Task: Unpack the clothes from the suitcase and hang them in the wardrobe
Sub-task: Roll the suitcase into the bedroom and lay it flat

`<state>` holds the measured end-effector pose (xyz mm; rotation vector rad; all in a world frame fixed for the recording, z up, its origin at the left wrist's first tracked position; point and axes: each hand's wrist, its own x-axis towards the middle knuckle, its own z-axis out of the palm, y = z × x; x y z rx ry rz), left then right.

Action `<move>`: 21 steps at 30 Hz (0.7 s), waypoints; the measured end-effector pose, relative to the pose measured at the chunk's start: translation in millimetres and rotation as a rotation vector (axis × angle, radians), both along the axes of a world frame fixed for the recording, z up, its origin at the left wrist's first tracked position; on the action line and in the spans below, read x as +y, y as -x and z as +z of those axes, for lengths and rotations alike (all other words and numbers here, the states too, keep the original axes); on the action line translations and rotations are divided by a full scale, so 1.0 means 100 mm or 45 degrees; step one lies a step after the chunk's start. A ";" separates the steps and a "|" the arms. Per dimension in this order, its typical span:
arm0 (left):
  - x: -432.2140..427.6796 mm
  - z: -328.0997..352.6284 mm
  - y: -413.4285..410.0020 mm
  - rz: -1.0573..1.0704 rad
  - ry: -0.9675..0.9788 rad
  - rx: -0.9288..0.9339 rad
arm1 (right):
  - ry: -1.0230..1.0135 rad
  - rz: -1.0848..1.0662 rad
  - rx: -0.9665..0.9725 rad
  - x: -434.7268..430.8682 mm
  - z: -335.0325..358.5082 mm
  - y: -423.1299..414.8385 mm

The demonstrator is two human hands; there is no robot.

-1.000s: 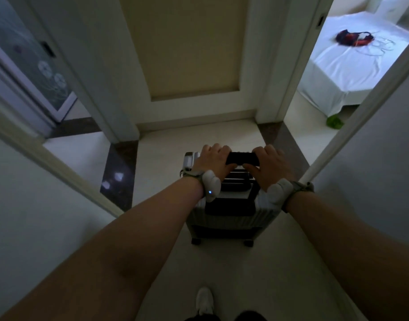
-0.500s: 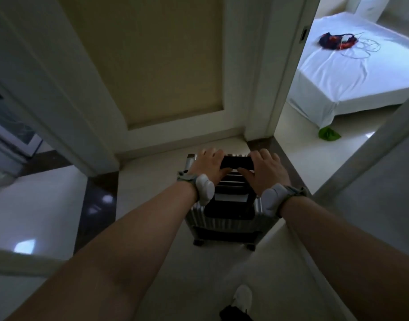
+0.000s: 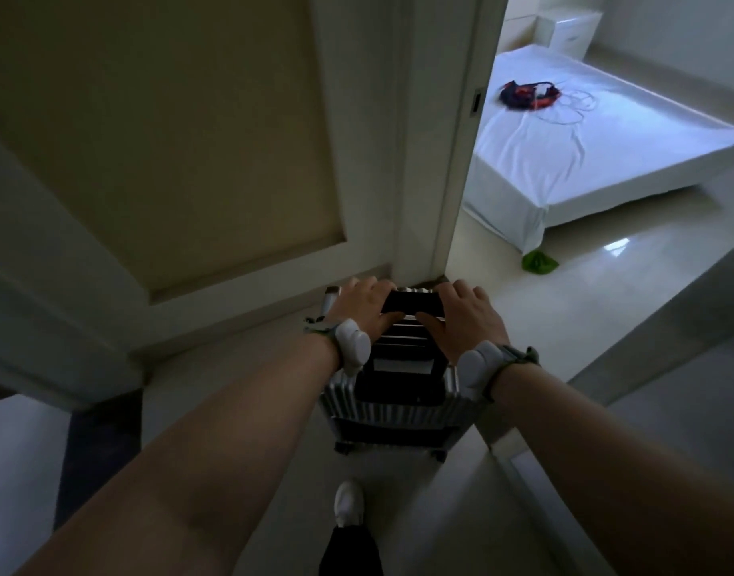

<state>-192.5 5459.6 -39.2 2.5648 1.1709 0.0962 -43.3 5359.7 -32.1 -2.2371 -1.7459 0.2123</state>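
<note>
Standing upright on small wheels at the centre, the silver ribbed hard-shell suitcase (image 3: 394,405) has its long axis vertical, top toward the camera. The left hand (image 3: 363,303) and the right hand (image 3: 467,315) each wrap around its black bar handle (image 3: 411,303). Compared with half a second ago, the suitcase is nearer to the panelled door (image 3: 170,139) at 11 o'clock, and at 2 o'clock the smooth white bed (image 3: 585,160) shows more, a green cloth (image 3: 539,263) at its corner
</note>
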 end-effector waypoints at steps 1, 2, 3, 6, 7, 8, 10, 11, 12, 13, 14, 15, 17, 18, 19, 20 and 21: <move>0.13 0.00 -0.12 -0.009 0.007 0.014 | -0.008 -0.035 0.004 0.11 -0.01 -0.10; 0.28 -0.02 -0.25 -0.045 0.008 0.021 | -0.009 -0.075 0.000 0.23 -0.01 -0.20; 0.41 0.00 -0.38 -0.067 0.016 0.036 | -0.010 -0.108 0.001 0.33 -0.01 -0.30; 0.67 0.04 -0.70 -0.124 0.032 0.037 | -0.016 -0.198 0.004 0.54 -0.01 -0.57; 0.75 0.07 -0.81 -0.132 0.046 0.044 | -0.015 -0.237 0.013 0.62 -0.01 -0.65; 0.88 0.07 -0.96 -0.166 0.047 0.040 | -0.019 -0.285 0.024 0.73 -0.03 -0.75; 1.09 0.07 -1.24 -0.223 0.042 0.027 | -0.028 -0.374 0.047 0.90 -0.02 -0.98; 1.12 0.10 -1.30 -0.235 0.033 0.018 | -0.031 -0.372 0.046 0.93 0.00 -1.02; 1.19 0.12 -1.39 -0.253 0.031 0.012 | -0.025 -0.378 0.046 0.99 0.01 -1.11; 1.30 0.10 -1.55 -0.287 0.014 0.013 | -0.024 -0.402 0.043 1.07 0.00 -1.24; 1.39 0.10 -1.68 -0.300 0.014 0.021 | -0.019 -0.424 0.045 1.16 -0.01 -1.35; 1.49 0.09 -1.82 -0.319 0.019 0.031 | -0.024 -0.438 0.041 1.24 -0.03 -1.47; 1.69 0.06 -2.16 -0.344 0.000 0.044 | -0.039 -0.485 0.027 1.40 -0.06 -1.78; 1.78 0.07 -2.33 -0.368 -0.011 0.050 | -0.047 -0.501 0.029 1.48 -0.05 -1.93; 1.81 0.06 -2.36 -0.387 -0.023 0.056 | -0.056 -0.503 0.021 1.49 -0.06 -1.95; 1.93 0.07 -2.63 -0.421 -0.041 0.065 | -0.059 -0.529 0.021 1.58 -0.06 -2.19; 1.97 0.04 -2.69 -0.445 -0.053 0.066 | -0.066 -0.539 0.006 1.60 -0.08 -2.24</move>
